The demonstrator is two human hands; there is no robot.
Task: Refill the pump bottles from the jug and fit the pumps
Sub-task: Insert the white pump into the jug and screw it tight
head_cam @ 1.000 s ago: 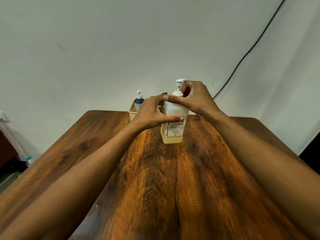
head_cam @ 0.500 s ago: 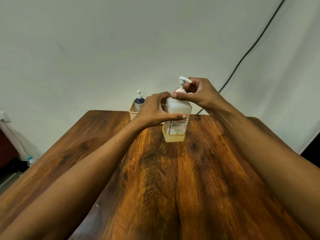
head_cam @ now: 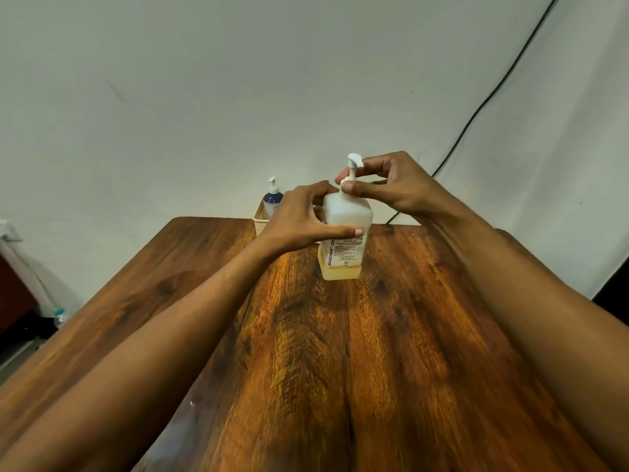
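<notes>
Now hands [head_cam: 299,216] [head_cam: 398,189] grip bottle [head_cam: 347,216] and pump [head_cam: 353,161].

On the label [head_cam: 344,254] of the bottle [head_cam: 347,212], running upward along the left edge in blue capitals: "BIOCHEK", followed by "CH", the rest hidden. Near the label's top, partly covered: "CHG", and just below it "Handrub". Several lines of fine print underneath, too small to read. Far bottle [head_cam: 272,203]: marks illegible.

Wooden table [head_cam: 340,369], black cable [head_cam: 476,110] on wall
</notes>
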